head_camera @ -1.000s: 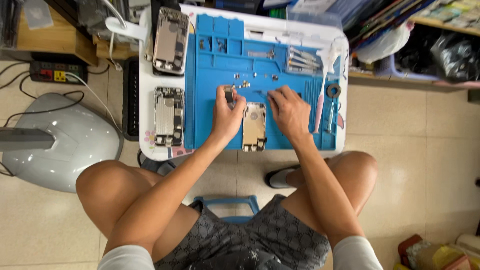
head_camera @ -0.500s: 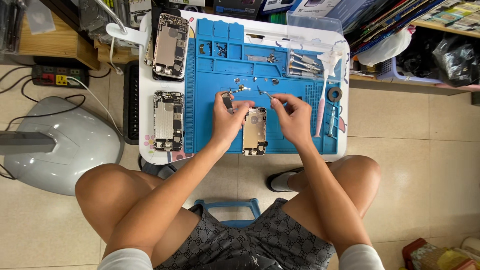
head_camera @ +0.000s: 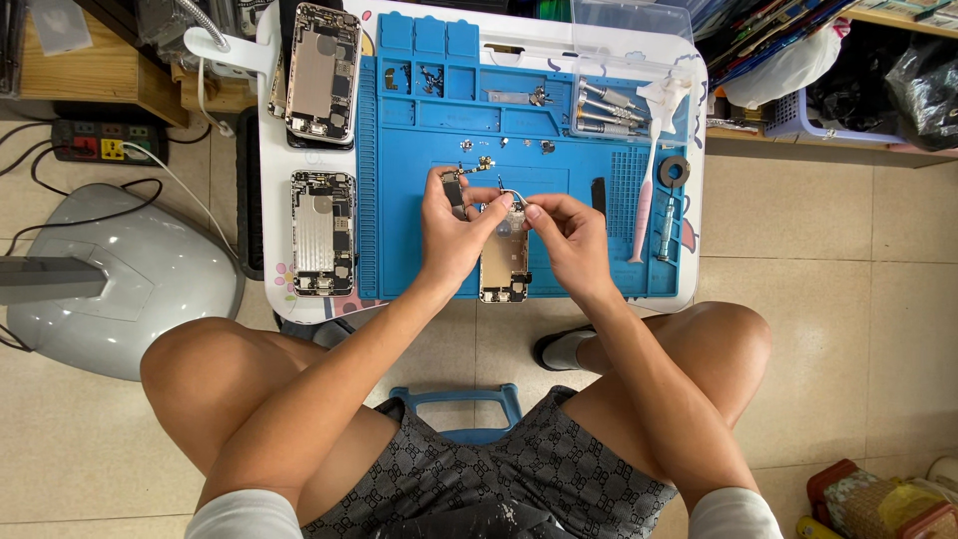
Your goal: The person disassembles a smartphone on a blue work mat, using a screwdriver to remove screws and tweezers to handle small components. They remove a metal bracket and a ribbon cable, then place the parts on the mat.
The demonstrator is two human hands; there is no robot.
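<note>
We are pinching a thin flex cable between our left hand and right hand, both closed on it, above the opened phone lying on the blue mat (two more phone housings sitting left on the surface).

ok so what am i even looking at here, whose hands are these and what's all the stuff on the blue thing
A camera worn on a person's head looks straight down at their own bare hands and knees. There is no robot. They sit at a small white table covered by a blue work mat. The left hand pinches a small dark part; the right hand holds a thin bent strip above an opened phone shell. Two more opened phones lie left of the mat. Screwdrivers, tiny parts and a pink tool lie on the mat.
</note>
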